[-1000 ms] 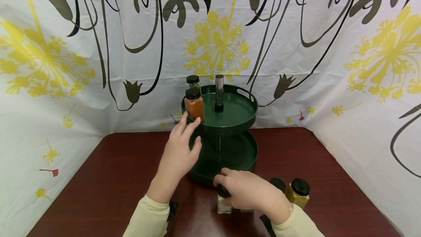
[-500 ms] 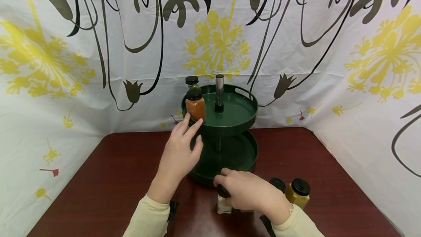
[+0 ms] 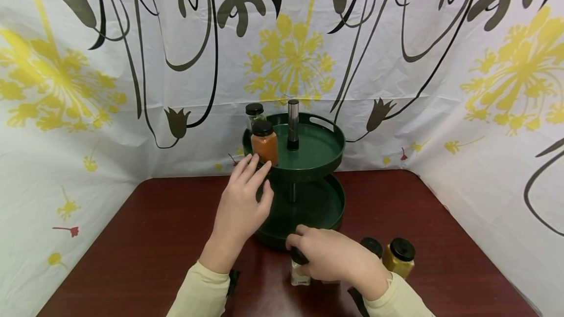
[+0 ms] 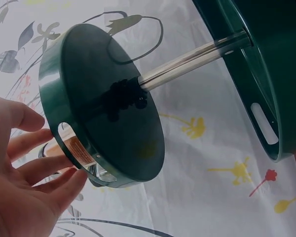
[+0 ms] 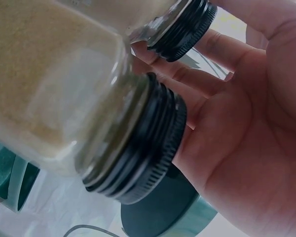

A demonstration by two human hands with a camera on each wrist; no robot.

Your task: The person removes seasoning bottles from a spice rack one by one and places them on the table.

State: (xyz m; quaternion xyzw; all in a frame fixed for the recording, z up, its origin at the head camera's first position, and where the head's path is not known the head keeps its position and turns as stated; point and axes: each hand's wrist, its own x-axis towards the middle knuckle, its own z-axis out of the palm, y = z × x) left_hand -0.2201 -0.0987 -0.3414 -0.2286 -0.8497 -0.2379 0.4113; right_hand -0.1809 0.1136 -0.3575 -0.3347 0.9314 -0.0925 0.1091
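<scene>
My left hand [image 3: 240, 204] rests its fingertips on the left front rim of the upper tier of a green two-tier stand [image 3: 317, 148]. In the left wrist view, its loosely bent fingers touch the rim by a handle slot. On that tier stand a spice jar of orange powder [image 3: 265, 148] and, behind it, a jar with green contents [image 3: 255, 115]. My right hand [image 3: 337, 253] holds a pale spice jar [image 3: 300, 276] by its black lid, on the table before the stand. Another pale jar [image 5: 49, 79] looms close in the right wrist view, mostly hidden under the hand in the head view.
A yellow spice jar [image 3: 398, 260] and a black-lidded jar [image 3: 371, 247] stand right of my right hand. The stand's lower tier [image 3: 317, 204] sits on the dark red table [image 3: 176, 224]. A patterned cloth [image 3: 202, 87] hangs behind and at both sides.
The upper tier has turned slightly: the orange jar has shifted right and nearer, the green one left. My left fingers have shifted slightly right along the rim. The right hand has stayed put.
</scene>
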